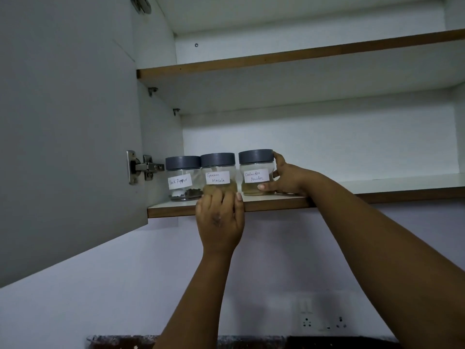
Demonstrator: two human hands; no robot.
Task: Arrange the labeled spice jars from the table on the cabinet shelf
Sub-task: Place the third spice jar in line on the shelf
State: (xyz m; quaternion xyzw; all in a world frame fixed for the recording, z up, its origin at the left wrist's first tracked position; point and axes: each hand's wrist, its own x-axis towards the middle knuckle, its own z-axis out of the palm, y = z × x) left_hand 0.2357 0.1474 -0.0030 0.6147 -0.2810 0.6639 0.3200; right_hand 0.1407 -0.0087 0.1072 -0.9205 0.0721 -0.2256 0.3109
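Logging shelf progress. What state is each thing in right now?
Black Pepper jar: upright, lidded, untouched.
Garam Masala jar: upright, left hand at base.
Coriander Powder jar: upright, gripped by right hand.
Cabinet door: open.
Upper shelf: bare.

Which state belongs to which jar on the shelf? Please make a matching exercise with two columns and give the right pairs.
Things:
1. Black Pepper jar
2. Garam Masala jar
3. Coriander Powder jar

States:
A. gripped at its side by the right hand
B. touched by no hand, nearest the door hinge
C. middle of the row, left hand at its base

Pairs: 1-B, 2-C, 3-A
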